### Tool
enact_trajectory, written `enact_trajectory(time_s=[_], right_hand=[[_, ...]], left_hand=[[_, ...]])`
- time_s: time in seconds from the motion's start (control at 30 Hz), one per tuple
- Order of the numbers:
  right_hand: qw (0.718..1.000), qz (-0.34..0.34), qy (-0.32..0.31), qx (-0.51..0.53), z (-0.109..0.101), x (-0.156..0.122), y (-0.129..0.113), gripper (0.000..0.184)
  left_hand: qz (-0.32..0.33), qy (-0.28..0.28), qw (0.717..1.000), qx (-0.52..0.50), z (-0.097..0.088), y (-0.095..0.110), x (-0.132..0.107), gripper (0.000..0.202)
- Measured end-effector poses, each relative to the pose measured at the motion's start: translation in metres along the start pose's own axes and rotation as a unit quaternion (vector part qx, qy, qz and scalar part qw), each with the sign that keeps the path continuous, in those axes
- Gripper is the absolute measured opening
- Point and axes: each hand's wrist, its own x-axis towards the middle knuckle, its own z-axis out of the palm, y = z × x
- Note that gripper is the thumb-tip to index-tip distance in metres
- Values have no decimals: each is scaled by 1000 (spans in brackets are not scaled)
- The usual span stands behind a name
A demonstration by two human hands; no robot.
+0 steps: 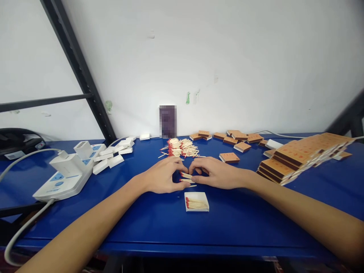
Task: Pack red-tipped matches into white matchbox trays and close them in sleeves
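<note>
Several red-tipped matches (186,176) lie between my two hands on the blue table. On their red-head side, my left hand (163,175) curves around them, thumb and fingers apart in an open arc. My right hand (217,172) has its fingers curled at the plain ends, with thumb and fingertips pressed on the matches. Just in front sits a white matchbox tray (203,196), part filled with matches whose heads point left. Behind my hands spreads a large heap of loose matches (183,147). Some fingertips are hidden.
White empty matchbox trays (116,161) lie at left beside a power strip (68,185) with plugs and cables. Brown matchboxes (229,157) are scattered at back right, and stacked matchboxes (295,153) stand near my right forearm. A blurred dark object (168,121) leans on the wall.
</note>
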Motion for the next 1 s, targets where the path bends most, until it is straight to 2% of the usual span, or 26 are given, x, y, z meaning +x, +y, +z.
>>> enact_trajectory(time_s=[0.17,0.3,0.5,0.83,1.0], right_hand=[[1000,-8,3,-8,2,-1,-4,28],[1000,-6,21,-8,8,1,-3,22],[1000,16,24,-4,7,4,-5,16],[996,71,45,-20,15,3,-6,17],[995,83,43,-26,15,2,-8,17]], left_hand=[[8,-2,1000,-17,0,-3,-1,32],[5,-4,1000,-12,0,-4,1,25],[-1,-8,1000,-2,-2,-2,1,24],[-12,-2,999,-31,1,-3,3,21],[-24,-3,997,-78,3,-3,3,19]])
